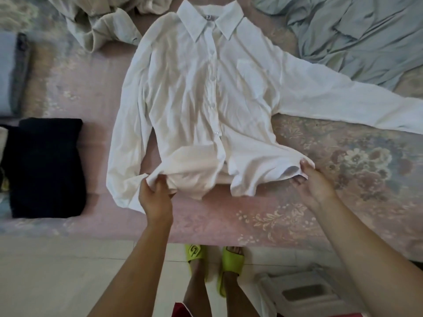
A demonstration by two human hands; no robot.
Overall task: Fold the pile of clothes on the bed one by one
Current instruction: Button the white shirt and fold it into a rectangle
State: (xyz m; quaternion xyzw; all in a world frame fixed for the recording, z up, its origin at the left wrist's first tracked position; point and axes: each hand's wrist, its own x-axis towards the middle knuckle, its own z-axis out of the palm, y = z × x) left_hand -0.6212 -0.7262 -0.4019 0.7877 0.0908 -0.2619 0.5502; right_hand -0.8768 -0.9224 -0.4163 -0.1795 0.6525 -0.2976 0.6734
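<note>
1. Both hands grip the hem of the shirt at its near corners: the left hand bunches the left corner in curled fingers, and the right hand pinches the right corner between thumb and fingers.
2. Shirt lies front up on the bed, buttoned, collar at the far side, hem just short of the near bed edge.
3. Its left sleeve runs down along the body to the left hand; its right sleeve stretches out flat to the right, to the frame's edge.
4. Bare sheet shows left of the shirt, between it and a black folded garment, and on the right, near of the outstretched sleeve.
5. A beige garment lies crumpled at the far left, close to the shirt's shoulder; blue-grey cloth is heaped at the far right, beside the sleeve.
6. Near of the bed edge, feet in green slippers stand on pale floor.
</note>
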